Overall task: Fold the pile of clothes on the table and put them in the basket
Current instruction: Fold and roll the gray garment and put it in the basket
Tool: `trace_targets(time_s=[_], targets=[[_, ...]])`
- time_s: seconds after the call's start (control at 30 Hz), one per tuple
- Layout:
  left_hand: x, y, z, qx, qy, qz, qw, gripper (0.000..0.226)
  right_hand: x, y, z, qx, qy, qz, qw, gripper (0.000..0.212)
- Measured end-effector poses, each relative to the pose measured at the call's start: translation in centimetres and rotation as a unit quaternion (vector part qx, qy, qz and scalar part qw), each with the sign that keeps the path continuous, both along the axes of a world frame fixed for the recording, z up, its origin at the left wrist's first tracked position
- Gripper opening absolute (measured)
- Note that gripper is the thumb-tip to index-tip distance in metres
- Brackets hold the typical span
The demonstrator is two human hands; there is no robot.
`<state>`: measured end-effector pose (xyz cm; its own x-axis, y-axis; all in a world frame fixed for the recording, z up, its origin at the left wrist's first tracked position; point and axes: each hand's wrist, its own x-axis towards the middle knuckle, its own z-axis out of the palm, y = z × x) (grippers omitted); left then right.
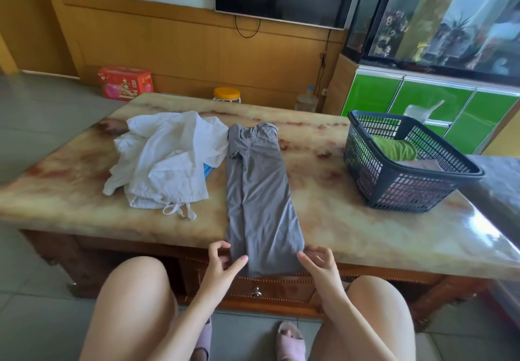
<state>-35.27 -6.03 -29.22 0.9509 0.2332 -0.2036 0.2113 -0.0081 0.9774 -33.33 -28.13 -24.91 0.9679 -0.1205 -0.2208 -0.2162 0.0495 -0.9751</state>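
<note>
Across the table (337, 191) the grey garment (261, 191) lies in a long strip, soft, light and likely floppy, best pinched at its two near corners, where left hand (222, 263) and right hand (319, 262) hover, fingers spread, gripping nothing.

I see the table top (323, 197) as cream marble with red-brown veins. Garment (260, 191) at near edge: plain grey. Pile (168, 161) toward left edge: white, blue scrap (207, 170) under it. Basket (394, 189) at right edge: dark blue lattice, green cloth (394, 148) inside.
</note>
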Motion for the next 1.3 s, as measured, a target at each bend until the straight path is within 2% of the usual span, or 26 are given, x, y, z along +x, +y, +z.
trace_targets(time_s=[0.13,0.23,0.27,0.33,0.4,0.5,0.67,0.77,0.87,1.03,1.1,1.2,1.3], targets=[[-0.5,-0.2,0.9,-0.011,-0.019,0.035,0.999,0.06,0.1,-0.4,-0.2,0.068,0.031,0.016,0.997,0.032],[-0.9,-0.8,1.6,-0.041,-0.024,0.033,0.998,0.064,-0.1,-0.4,-0.1,0.101,0.033,0.03,0.994,0.063],[-0.8,-1.1,1.7,-0.065,-0.021,0.034,0.997,0.068,-0.3,-0.3,-0.2,0.097,0.031,0.034,0.994,0.067],[-0.7,-1.7,1.8,-0.085,-0.015,0.025,0.996,0.075,-0.5,0.2,-0.2,0.041,0.006,0.022,0.999,0.048],[-0.8,-2.2,2.0,-0.033,-0.027,0.023,0.999,0.073,-0.5,0.4,-0.5,-0.029,-0.021,0.01,0.999,0.037],[-1.0,-2.3,2.2,0.041,-0.059,0.021,0.997,0.069,-0.4,0.7,-0.1,-0.065,-0.037,0.02,0.997,0.036],[-1.1,-1.3,2.7,0.074,-0.099,0.013,0.992,0.061,-0.5,0.4,0.5,-0.12,-0.064,0.03,0.99,0.027],[-1.2,-0.7,2.5,0.102,-0.105,-0.021,0.989,0.064,-0.5,0.1,0.2,-0.114,-0.053,0.044,0.991,0.027],[-1.4,-0.6,2.0,0.087,-0.094,-0.021,0.991,0.066,-0.6,0.3,0.0,-0.057,-0.002,0.072,0.996,0.026],[-1.8,-0.8,2.6,0.064,-0.08,-0.017,0.995,0.047,-0.2,-0.2,0.4,-0.034,0.039,0.097,0.994,0.023],[-2.0,-0.7,2.9,0.042,-0.07,-0.019,0.996,0.038,-0.3,-0.7,0.8,-0.008,0.049,0.104,0.993,0.019],[-1.9,-0.7,3.8,-0.048,-0.048,-0.012,0.998,0.026,-0.3,-1.1,1.9,0.026,0.048,0.112,0.992,0.021],[-1.3,-0.6,5.7,-0.086,-0.041,-0.013,0.995,0.017,0.6,-1.0,3.7,0.048,0.039,0.112,0.992,0.019]])
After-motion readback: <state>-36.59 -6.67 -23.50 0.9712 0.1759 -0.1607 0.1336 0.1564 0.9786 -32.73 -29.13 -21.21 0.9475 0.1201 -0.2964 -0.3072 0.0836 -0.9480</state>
